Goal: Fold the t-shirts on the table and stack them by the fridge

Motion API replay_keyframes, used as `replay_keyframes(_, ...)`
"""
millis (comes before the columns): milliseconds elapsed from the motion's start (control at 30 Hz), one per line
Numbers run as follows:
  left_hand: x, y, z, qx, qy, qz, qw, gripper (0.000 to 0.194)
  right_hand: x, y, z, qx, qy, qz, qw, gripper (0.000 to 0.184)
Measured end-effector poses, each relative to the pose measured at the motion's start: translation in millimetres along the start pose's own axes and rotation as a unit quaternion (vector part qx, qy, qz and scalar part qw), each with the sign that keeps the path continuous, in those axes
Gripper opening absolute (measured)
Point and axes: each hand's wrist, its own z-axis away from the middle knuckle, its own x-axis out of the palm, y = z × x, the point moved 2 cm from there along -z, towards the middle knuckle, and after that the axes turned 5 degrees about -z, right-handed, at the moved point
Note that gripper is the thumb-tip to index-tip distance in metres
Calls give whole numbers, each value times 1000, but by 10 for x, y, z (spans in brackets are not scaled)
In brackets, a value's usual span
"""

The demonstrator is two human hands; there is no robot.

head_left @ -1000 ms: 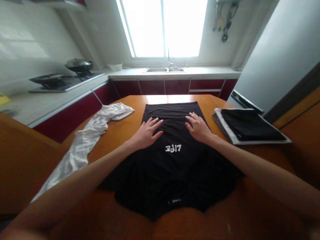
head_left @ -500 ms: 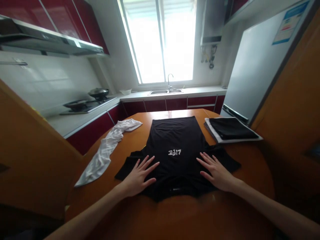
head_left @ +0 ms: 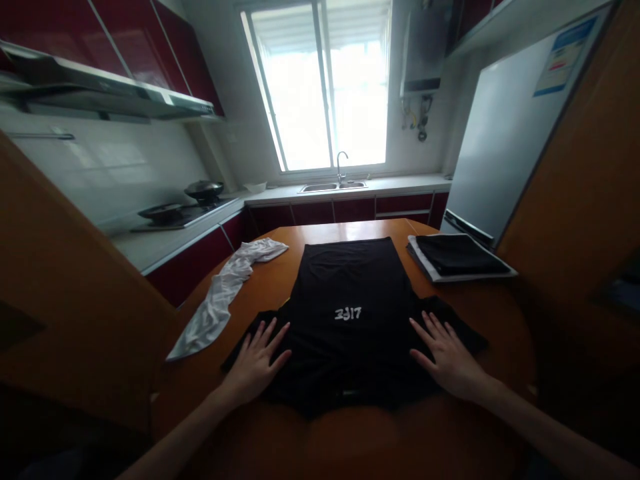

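A black T-shirt (head_left: 350,280) lies spread on the wooden table (head_left: 345,440), its hem toward the window and its collar toward me. White characters are printed across its middle. My left hand (head_left: 257,363) rests flat on the left shoulder and sleeve area, fingers spread. On the opposite side my right hand (head_left: 450,357) lies flat near the right sleeve, its fingers apart too. Neither hand grips the cloth.
A crumpled white garment (head_left: 220,293) lies along the table's left side. Folded black and white clothes (head_left: 457,255) are stacked at the back right. Beyond stand a counter with a sink (head_left: 333,187), a stove with pans (head_left: 170,213) and a fridge (head_left: 505,140).
My hands have slid outward over the T-shirt, the left one leftward and the right one rightward, toward the sleeves. The camera view has shifted slightly.
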Motion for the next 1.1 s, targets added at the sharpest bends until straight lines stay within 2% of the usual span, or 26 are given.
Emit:
replay_keyframes(133,-71,-81,374,-24,-51,1,998,71,-30,-130,311,12,-5,-23,1000,71)
replay_keyframes(200,-202,-41,335,-39,-55,-5,998,73,-143,-273,222,5,1,-9,1000,66)
replay_keyframes(233,-291,21,227,-42,-33,-9,999,74,-212,-376,85,-16,10,2,1000,64)
replay_keyframes(300,-470,261,-159,40,36,17,998,68,-310,-622,-357,-70,2,6,998,61)
replay_keyframes(333,-530,414,-415,84,50,43,994,63,-324,-740,-637,-73,-10,3,997,60)
replay_keyframes(400,-576,724,-981,122,67,79,987,60,-275,-936,-1225,-65,-35,8,997,58)
replay_keyframes(500,-455,1087,-1718,151,33,91,984,59,-91,-1048,-1943,-53,-39,24,998,59)
replay_keyframes(567,-307,1188,-2017,166,-5,79,983,63,51,-981,-2221,-38,-38,25,998,59)
replay_keyframes(700,-87,1138,-2224,174,-28,77,981,70,281,-741,-2407,-1,-60,12,998,60)
replay_keyframes(833,-47,1100,-2342,183,-9,91,979,71,349,-691,-2523,-13,-36,1,999,61)
replay_keyframes(933,-27,1005,-2501,184,-11,81,980,70,363,-682,-2640,-29,-46,-4,999,64)
replay_keyframes(1033,4,629,-2681,167,-32,68,983,68,378,-590,-2681,-29,-63,0,998,67)
replay_keyframes(1100,4,273,-2815,107,-32,55,992,70,379,-533,-2679,-27,-67,1,997,67)
